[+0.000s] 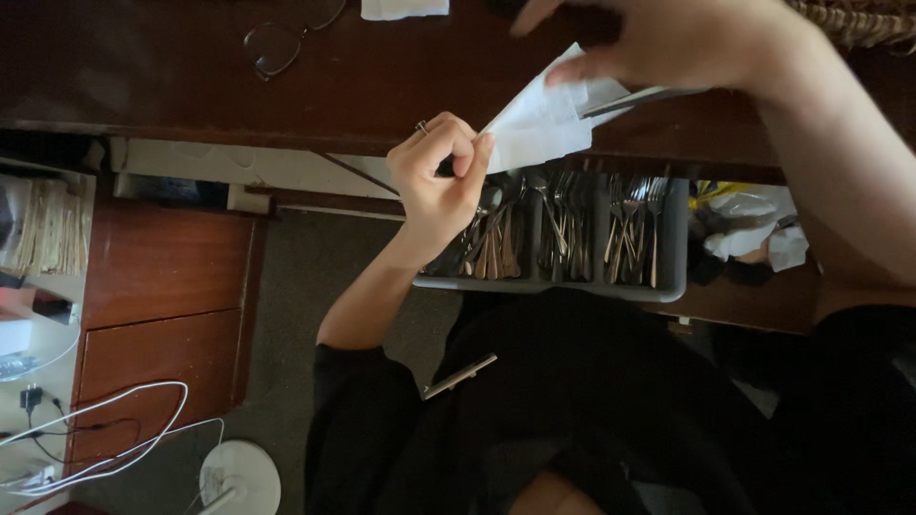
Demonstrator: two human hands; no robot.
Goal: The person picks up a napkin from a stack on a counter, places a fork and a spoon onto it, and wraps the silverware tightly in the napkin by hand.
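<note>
Our left hand [439,181] pinches the lower corner of a white napkin [539,119] between thumb and bent fingers, a ring showing on one finger; our right hand [687,43] grips the napkin's upper edge together with a slim piece of cutlery [644,97], fingers closed around both. Below them a grey cutlery tray [673,248] sits on our lap, full of forks and spoons; we judge the cloth should stay taut and wrapped close around the metal; eyeglasses [286,38] lie on the dark wooden table [172,76].

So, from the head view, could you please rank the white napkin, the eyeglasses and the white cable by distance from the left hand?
1. White napkin, pinched by the left hand.
2. Eyeglasses, on the dark table, up-left.
3. White cable, at the picture's lower left.
</note>
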